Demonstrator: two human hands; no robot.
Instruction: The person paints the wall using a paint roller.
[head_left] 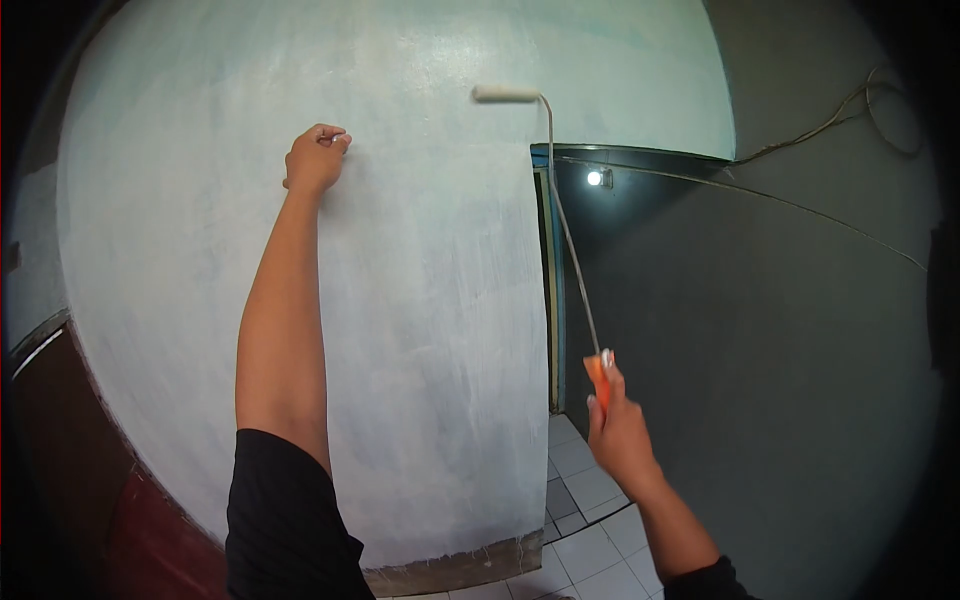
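My right hand (620, 437) grips the orange handle of a paint roller (573, 245). From the handle a long thin metal rod runs up past the doorway edge and bends to the left. Its pale roller sleeve (507, 94) lies level at the wall, above and left of the doorway's top corner. My left hand (318, 158) is raised in front of the wall, fingers curled together. Something small and pale shows at its fingertips, too small to name. Whitish, streaky paint covers the wall (430, 300), with a wet-looking shine near the top.
Right of the painted wall is a doorway with a blue frame (557, 300) and a lit bulb (595, 178). Cables (800, 137) hang across the dark grey wall (780, 350). White floor tiles (600, 555) lie below. A dark red surface (160, 540) is at lower left.
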